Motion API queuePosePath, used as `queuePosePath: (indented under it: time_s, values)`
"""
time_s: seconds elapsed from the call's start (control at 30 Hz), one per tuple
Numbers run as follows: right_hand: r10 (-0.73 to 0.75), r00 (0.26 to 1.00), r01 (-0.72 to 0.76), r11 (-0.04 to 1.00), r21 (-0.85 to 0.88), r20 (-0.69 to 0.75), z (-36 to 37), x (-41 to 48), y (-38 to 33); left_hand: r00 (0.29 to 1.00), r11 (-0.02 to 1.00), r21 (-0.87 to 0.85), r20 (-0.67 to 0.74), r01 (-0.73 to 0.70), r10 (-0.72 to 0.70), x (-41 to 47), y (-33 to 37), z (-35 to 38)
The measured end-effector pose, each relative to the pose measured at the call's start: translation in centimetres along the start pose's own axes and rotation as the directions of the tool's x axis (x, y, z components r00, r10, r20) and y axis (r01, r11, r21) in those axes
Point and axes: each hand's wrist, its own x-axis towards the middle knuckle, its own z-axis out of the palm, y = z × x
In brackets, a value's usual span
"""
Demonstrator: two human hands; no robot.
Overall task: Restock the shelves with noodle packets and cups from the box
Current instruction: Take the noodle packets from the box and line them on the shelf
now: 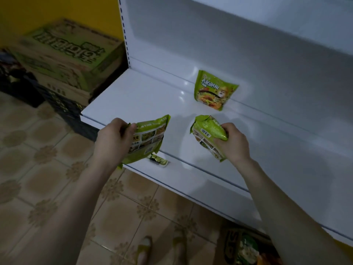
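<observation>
A green noodle packet (pixel 214 90) stands upright against the back panel of the white shelf (pixel 133 96). My left hand (pixel 114 138) pinches a second green packet (pixel 149 138) by its edge, back side showing, over the shelf's front edge. My right hand (pixel 233 142) grips a third green packet (pixel 208 134) from above, tilted, just in front of the standing one. A box (pixel 244 249) with green print lies on the floor at the bottom right, partly hidden by my right arm.
Stacked cardboard cartons (pixel 66 56) with green print sit on dark crates (pixel 63 108) left of the shelf. A small price tag holder (pixel 159 160) clips to the shelf's front rail. Another white shelf (pixel 286 16) hangs above. Tiled floor and my feet (pixel 162 251) lie below.
</observation>
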Motion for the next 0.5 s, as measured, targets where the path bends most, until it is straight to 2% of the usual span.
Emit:
queuePosePath:
  time_s: [0.23,0.5]
  values:
    - [-0.233,0.969,0.244,0.956,-0.163,0.081,3.5,4.6,0.5,0.981,0.986,-0.037,-0.1,0.161,-0.164,-0.3,-0.3,1.6]
    - [-0.341,0.92,0.376,0.906,-0.193,0.193,6.3,4.6,1.6,0.948,0.967,-0.116,-0.201,0.229,-0.249,-1.8,-0.7,3.8]
